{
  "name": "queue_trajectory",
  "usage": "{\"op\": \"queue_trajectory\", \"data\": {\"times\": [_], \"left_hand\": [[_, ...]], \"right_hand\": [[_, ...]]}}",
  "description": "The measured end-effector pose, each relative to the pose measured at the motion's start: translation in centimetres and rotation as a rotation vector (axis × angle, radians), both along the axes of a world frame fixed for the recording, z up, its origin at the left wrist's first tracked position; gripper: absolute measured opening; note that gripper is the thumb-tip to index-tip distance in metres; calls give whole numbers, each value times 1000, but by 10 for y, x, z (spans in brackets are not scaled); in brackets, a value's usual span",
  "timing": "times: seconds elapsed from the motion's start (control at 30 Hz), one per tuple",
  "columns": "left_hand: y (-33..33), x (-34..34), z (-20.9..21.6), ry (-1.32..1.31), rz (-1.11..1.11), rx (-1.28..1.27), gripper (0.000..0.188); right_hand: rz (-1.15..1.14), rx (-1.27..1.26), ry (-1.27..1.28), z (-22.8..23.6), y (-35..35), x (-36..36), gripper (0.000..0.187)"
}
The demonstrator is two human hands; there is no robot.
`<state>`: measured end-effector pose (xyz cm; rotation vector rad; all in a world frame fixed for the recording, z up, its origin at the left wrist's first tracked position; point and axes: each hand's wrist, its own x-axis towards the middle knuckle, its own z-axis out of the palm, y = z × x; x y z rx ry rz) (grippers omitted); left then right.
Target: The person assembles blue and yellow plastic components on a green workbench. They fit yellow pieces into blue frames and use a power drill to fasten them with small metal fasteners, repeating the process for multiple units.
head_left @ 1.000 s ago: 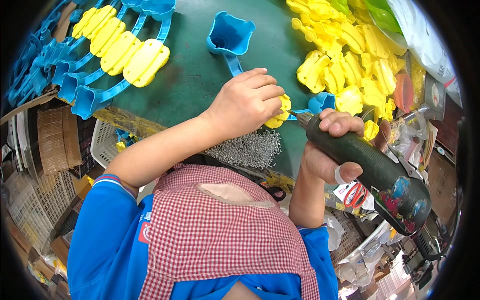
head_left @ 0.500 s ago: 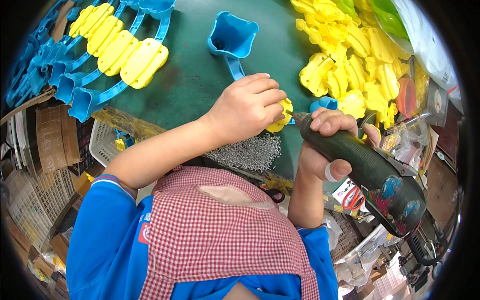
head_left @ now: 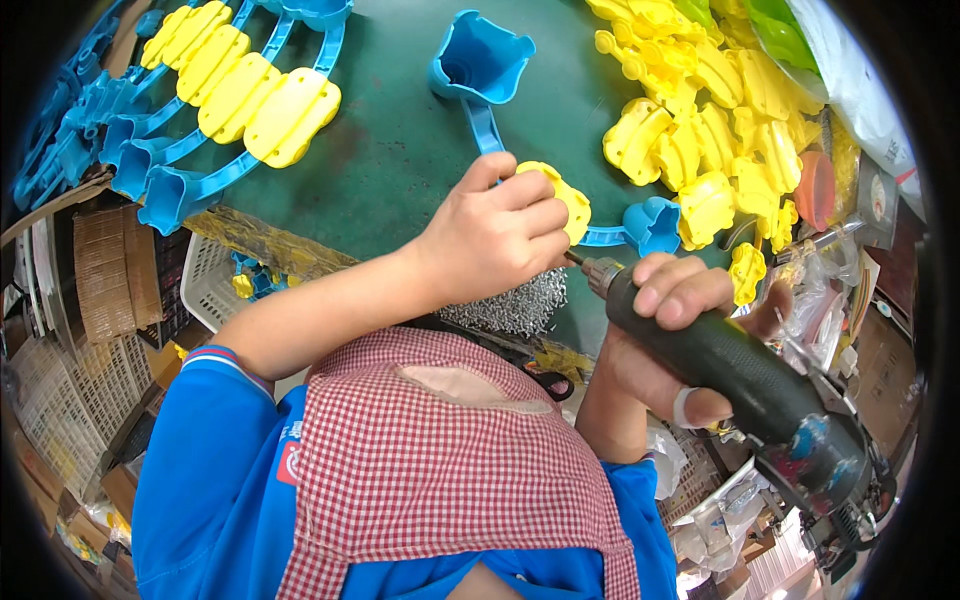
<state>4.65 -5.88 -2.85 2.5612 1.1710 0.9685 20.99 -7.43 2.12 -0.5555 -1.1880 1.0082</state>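
My right hand (head_left: pixel 670 335) is wrapped round a dark electric screwdriver (head_left: pixel 740 360), its thin bit pointing left. At the bit's tip my left hand (head_left: pixel 500 235) has its fingers pinched together; whatever lies between them is hidden. Just beyond those fingers is a yellow plastic plate (head_left: pixel 572 203) with rounded lobes, set on a curved blue strip. One end of the strip bears a blue cup (head_left: pixel 483 62), the other a second blue cup (head_left: pixel 652 226). Below my left hand spreads a heap of small silver screws (head_left: pixel 525 303), partly covered by the wrist.
Blue curved strips with cups, joined to yellow plates (head_left: pixel 292 118), lie at the left of the green table (head_left: pixel 385 180). A pile of yellow plates (head_left: pixel 715 130) covers the right side. Below the table's left edge stands a white plastic basket (head_left: pixel 207 285).
The screwdriver has drawn back from the yellow plate, down and to the right. My left hand has shifted slightly downward, baring more of the plate. The right-hand blue cup shows more fully.
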Motion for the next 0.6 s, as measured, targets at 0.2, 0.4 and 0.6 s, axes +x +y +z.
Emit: {"op": "queue_trajectory", "data": {"times": [0.2,0.4,0.6], "left_hand": [[1,-9,1,62,13,-168,47],[5,-9,-11,32,-34,-175,47],[-1,-14,-1,48,2,-128,37]], "right_hand": [[-52,56,-104,-14,-8,0,91],[-4,115,-99,-38,-1,0,90],[-81,-161,59,-25,-14,4,103]]}}
